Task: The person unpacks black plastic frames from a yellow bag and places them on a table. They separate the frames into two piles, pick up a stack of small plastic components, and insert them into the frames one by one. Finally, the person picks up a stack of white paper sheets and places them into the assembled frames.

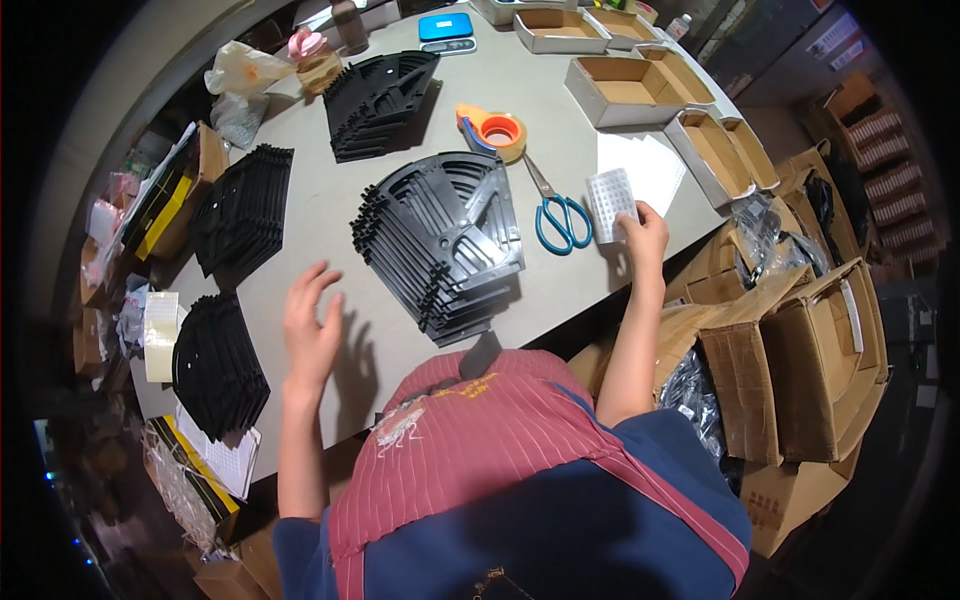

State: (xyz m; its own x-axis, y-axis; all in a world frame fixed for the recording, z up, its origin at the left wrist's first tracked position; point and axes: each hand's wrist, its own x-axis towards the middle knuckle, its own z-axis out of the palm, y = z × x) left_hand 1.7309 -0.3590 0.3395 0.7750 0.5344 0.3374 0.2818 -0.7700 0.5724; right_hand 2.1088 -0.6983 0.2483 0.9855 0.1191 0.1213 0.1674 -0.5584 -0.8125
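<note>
My right hand (645,238) pinches the lower right corner of a small pale sheet (609,198) printed with rows of small marks, like a sheet of stickers. White papers (650,165) lie just beyond it. My left hand (312,325) is over the table with its fingers apart, holding nothing. Between my hands sits a stack of black fan-shaped plastic parts (440,225) with slotted ribs, touched by neither hand. Scissors with teal handles (563,222) lie between that stack and the sheet. An orange tape dispenser (500,132) is beyond the stack.
More black stacks stand at the back (375,105) and left (222,365) of the grey table (310,220). Open cardboard trays (630,90) line the far right edge. A blue scale (447,32) is at the back. Large cardboard boxes (790,360) crowd the right side.
</note>
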